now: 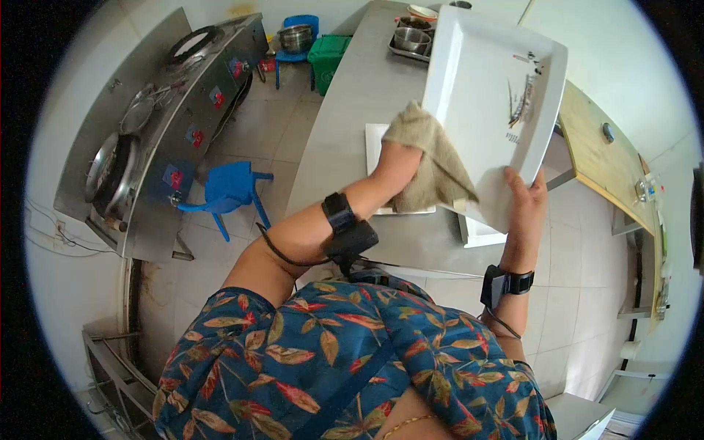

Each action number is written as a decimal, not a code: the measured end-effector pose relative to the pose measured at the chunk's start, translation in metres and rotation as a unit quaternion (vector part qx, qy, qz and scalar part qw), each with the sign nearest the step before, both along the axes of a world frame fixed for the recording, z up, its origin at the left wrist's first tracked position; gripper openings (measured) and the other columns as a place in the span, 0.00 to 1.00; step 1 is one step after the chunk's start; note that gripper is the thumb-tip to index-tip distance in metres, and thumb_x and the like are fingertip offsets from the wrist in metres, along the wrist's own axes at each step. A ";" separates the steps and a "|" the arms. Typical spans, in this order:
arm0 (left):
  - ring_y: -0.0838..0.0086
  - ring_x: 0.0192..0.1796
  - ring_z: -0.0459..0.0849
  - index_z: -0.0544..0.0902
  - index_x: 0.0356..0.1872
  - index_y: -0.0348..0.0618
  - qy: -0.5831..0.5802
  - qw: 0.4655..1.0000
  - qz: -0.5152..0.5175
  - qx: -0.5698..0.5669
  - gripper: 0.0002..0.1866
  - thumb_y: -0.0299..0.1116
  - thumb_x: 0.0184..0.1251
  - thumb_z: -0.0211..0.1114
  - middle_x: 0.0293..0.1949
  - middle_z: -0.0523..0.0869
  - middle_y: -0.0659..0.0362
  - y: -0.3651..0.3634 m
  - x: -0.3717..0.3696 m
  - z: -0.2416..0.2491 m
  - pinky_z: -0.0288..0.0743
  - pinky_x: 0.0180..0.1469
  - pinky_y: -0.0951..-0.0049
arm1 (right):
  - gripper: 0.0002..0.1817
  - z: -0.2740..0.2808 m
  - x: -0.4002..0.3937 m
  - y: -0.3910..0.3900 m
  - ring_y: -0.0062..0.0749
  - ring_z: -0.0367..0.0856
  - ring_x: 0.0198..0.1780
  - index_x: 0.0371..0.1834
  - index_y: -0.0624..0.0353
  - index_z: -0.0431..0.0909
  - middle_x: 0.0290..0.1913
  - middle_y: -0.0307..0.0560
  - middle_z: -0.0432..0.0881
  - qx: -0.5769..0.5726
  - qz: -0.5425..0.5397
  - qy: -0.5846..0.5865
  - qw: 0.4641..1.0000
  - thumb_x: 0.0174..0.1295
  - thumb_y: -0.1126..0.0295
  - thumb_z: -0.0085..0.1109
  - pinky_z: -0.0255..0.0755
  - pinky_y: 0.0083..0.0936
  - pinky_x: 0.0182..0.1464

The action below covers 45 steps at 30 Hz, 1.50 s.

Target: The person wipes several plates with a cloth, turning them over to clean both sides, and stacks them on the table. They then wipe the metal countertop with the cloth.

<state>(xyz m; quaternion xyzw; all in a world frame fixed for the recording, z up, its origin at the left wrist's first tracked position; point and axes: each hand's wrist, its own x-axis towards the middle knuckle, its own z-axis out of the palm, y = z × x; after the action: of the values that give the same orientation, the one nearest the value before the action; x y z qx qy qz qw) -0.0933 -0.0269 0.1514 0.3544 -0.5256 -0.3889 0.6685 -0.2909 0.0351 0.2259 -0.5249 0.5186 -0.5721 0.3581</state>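
A large white rectangular serving plate is tilted up over the steel table, with a dark painted design and small lettering inside. My right hand grips its near right corner, thumb on the upper face. At the plate's left edge, my left hand holds a brownish-grey cloth, which covers its fingers and drapes over the rim. Beneath, another white plate lies on the table, mostly hidden by the cloth and my left forearm. A further white piece shows below the lifted plate's near edge.
The steel table stretches away from me. Metal bowls sit on a tray at its far end. A stove counter with woks runs along the left, with a blue stool beside it. A wooden-topped table stands right.
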 end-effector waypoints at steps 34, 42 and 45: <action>0.81 0.42 0.74 0.72 0.47 0.43 0.171 0.967 -0.166 0.089 0.11 0.29 0.64 0.56 0.39 0.76 0.66 0.043 -0.037 0.001 0.70 0.44 0.79 | 0.13 -0.010 0.053 -0.022 0.30 0.73 0.45 0.45 0.66 0.70 0.43 0.47 0.73 -0.200 -0.064 -0.083 0.974 0.59 0.72 0.51 0.69 0.25 0.46; 0.77 0.53 0.73 0.71 0.54 0.38 0.062 0.986 -0.144 0.054 0.17 0.29 0.65 0.55 0.52 0.75 0.60 0.011 0.037 0.038 0.67 0.57 0.75 | 0.24 0.074 -0.020 -0.020 0.39 0.68 0.55 0.58 0.69 0.60 0.54 0.54 0.68 -0.252 -0.023 -0.339 0.906 0.63 0.64 0.46 0.62 0.36 0.59; 0.74 0.56 0.72 0.70 0.56 0.38 -0.004 0.996 -0.093 0.007 0.18 0.30 0.65 0.54 0.56 0.73 0.58 0.003 0.054 0.050 0.65 0.59 0.73 | 0.25 0.065 -0.049 -0.020 0.37 0.69 0.55 0.58 0.70 0.60 0.53 0.54 0.70 -0.213 -0.015 -0.257 0.943 0.63 0.64 0.45 0.63 0.35 0.58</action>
<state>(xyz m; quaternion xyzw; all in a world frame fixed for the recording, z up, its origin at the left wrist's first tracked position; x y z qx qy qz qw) -0.0395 -0.0241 0.2016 0.3101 -0.5559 -0.4520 0.6249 -0.3397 0.0152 0.2908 -0.4163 0.2833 -0.7897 0.3505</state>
